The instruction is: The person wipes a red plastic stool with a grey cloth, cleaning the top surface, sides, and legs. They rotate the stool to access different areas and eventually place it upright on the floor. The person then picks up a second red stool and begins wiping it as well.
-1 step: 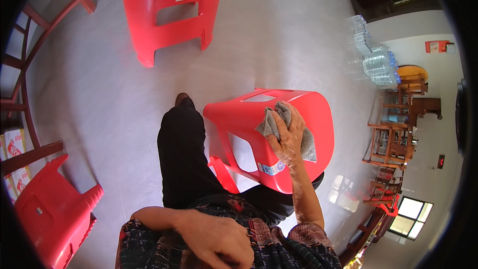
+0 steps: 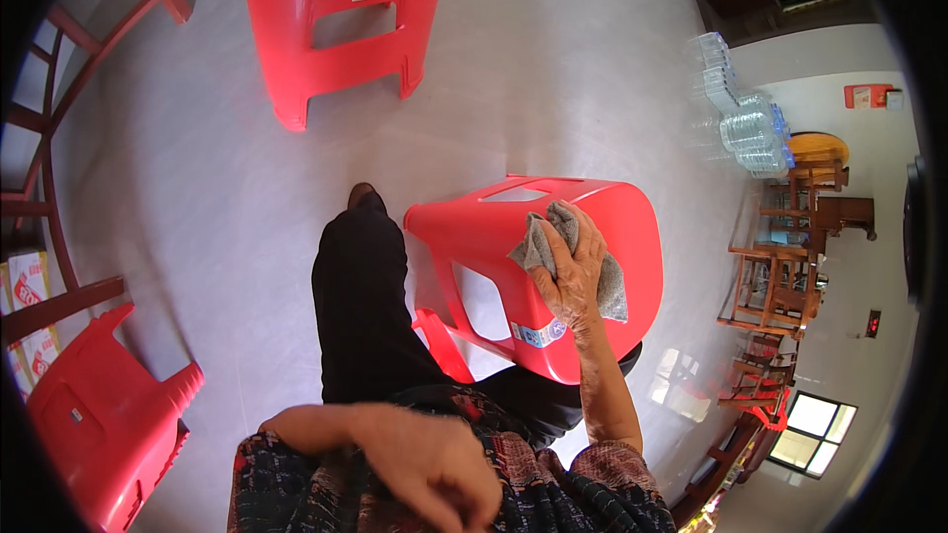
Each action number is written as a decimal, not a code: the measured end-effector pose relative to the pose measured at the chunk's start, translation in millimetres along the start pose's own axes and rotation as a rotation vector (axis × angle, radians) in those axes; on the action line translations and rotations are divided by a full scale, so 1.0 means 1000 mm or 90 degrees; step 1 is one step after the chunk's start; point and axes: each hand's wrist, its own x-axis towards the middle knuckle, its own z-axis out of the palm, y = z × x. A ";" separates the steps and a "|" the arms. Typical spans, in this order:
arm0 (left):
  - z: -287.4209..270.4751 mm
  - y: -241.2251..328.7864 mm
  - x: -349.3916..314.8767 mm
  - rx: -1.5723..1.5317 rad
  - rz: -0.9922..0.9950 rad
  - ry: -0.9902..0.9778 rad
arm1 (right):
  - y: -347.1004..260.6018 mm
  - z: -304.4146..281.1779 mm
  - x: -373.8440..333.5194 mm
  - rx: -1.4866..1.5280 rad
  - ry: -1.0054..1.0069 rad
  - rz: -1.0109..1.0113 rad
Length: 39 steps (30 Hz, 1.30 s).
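Note:
My right hand (image 2: 571,274) is closed on a grey cloth (image 2: 611,288) and presses it against a red plastic stool (image 2: 632,237). The stool lies tipped on its side by my leg, its seat facing right and its legs pointing left. The cloth lies over the edge between seat and side, bunched between thumb and fingers, with one corner hanging below the palm. My left hand (image 2: 430,464) is bent in front of my body over the patterned garment, away from the stool. Its fingers curl downward and are blurred; nothing shows in them.
Another red stool (image 2: 346,49) stands ahead, and a red plastic seat (image 2: 99,415) is at lower left. Dark red wooden furniture (image 2: 74,296) edges the left, with printed cartons (image 2: 30,281) behind. Packs of clear bottles (image 2: 752,133) and wooden chairs (image 2: 770,281) line the right wall.
My left hand has shifted slightly upward in front of my body. The right hand, cloth and stool look the same.

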 end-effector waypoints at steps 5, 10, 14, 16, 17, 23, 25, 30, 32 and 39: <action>-0.050 -0.068 -0.006 -0.154 -0.057 0.804 | -0.013 -0.006 -0.003 0.169 0.026 0.085; -0.062 -0.071 0.009 -0.600 0.107 0.721 | -0.068 -0.018 0.001 0.133 0.030 -0.098; -0.055 -0.070 -0.006 -0.582 0.119 0.651 | -0.064 -0.024 -0.006 0.326 -0.069 -0.131; -0.051 -0.070 -0.007 -0.489 0.026 0.741 | -0.069 -0.032 -0.003 0.425 -0.117 -0.110; -0.049 -0.064 -0.004 -0.463 0.060 0.767 | -0.072 -0.035 -0.001 0.448 -0.126 -0.109; -0.082 -0.047 -0.010 0.072 0.159 1.011 | -0.016 -0.039 -0.005 0.466 0.057 0.212; -0.109 -0.109 -0.010 0.470 -0.092 1.032 | 0.002 -0.028 -0.005 0.245 0.034 0.251; -0.124 -0.133 0.042 0.633 -0.178 0.953 | 0.010 0.006 -0.024 -0.062 -0.031 0.173; -0.144 -0.137 0.041 0.673 -0.225 0.899 | 0.013 0.006 -0.026 -0.029 -0.008 0.171; -0.214 -0.192 -0.009 0.506 -0.491 0.922 | 0.006 -0.002 -0.020 -0.026 -0.033 0.159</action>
